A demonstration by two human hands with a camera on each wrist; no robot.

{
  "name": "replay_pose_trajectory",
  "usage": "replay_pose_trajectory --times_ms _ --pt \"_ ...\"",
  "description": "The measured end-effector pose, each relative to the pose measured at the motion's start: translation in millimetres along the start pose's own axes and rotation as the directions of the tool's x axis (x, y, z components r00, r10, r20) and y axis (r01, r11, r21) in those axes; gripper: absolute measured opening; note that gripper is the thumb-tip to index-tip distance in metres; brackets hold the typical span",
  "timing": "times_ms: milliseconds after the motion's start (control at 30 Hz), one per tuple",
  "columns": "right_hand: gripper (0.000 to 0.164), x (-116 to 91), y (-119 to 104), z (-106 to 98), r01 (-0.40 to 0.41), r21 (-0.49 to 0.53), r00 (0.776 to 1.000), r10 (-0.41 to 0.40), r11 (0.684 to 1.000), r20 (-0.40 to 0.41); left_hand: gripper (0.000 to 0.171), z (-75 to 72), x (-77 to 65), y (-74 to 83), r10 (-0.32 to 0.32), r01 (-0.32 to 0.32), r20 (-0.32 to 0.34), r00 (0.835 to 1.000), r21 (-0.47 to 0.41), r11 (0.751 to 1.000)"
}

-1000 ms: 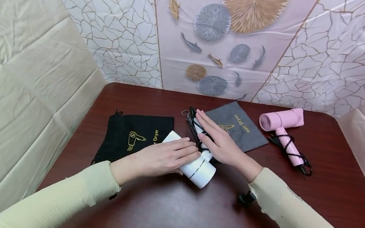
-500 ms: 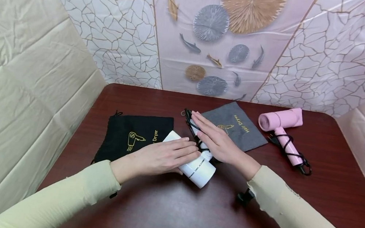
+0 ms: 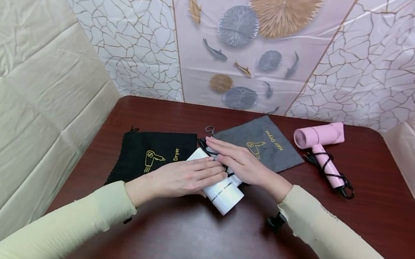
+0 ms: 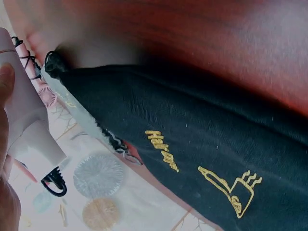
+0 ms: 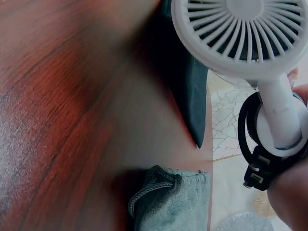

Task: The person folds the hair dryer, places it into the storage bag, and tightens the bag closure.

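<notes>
A white hair dryer (image 3: 228,196) with a folding handle is held close over the table. My left hand (image 3: 184,178) grips its barrel, fingers across the top and thumb underneath. Along the handle lies my right hand (image 3: 243,163), fingers straight, pressing it toward the barrel; the handle is mostly hidden there. The black cord (image 3: 203,144) wraps the handle and shows past the right fingertips. In the right wrist view, the round intake grille (image 5: 245,41) and the hinge neck (image 5: 279,108) show. The left wrist view shows the barrel (image 4: 29,108) with fingers at the edge.
A black drawstring pouch (image 3: 138,143) printed with a hair dryer lies left on the brown table (image 3: 196,249). Behind the hands lies a similar grey pouch (image 3: 276,153). A pink hair dryer (image 3: 321,136), cord wound round its handle, rests at the back right.
My right hand has moved left, swinging the white hair dryer's handle and cord toward the barrel. The left hand keeps its grip; the pouches and the pink hair dryer stay put.
</notes>
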State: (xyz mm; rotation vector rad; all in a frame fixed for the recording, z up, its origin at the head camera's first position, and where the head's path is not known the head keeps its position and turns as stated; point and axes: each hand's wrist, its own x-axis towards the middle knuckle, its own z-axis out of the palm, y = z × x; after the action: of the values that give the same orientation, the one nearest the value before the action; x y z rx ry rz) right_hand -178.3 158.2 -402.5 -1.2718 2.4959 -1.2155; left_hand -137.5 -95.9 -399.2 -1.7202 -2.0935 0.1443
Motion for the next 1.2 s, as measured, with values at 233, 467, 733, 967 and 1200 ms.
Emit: replay_pose_trajectory --times_ms 233,467,733,967,1200 --pt "0.047 -2.0 3.4 -3.3 -0.024 -0.001 1.0 0.024 1.0 0.008 0.06 -0.7 5.2 3.2 -0.025 0.025 -0.004 1.0 -0.026 0.999" --pt "0.051 -12.2 1.7 -15.7 -0.048 -0.045 0.999 0.047 0.998 -0.017 0.067 -1.7 10.1 2.2 -0.069 0.069 0.005 0.998 -0.061 0.996" --pt "0.057 -35.6 -3.4 -28.1 -0.089 -0.112 0.996 0.087 0.99 -0.021 0.072 5.8 4.9 3.5 -0.135 0.136 0.015 0.991 -0.158 0.978" --pt "0.06 -52.5 -3.0 -33.0 -0.119 -0.156 0.993 0.116 0.981 -0.028 0.071 15.1 5.3 14.6 -0.16 0.162 0.026 0.987 -0.229 0.96" --pt "0.06 -69.0 -1.9 -34.2 -0.14 -0.19 0.99 0.137 0.972 -0.03 0.069 20.6 7.8 25.6 -0.157 0.165 0.053 0.986 -0.286 0.944"
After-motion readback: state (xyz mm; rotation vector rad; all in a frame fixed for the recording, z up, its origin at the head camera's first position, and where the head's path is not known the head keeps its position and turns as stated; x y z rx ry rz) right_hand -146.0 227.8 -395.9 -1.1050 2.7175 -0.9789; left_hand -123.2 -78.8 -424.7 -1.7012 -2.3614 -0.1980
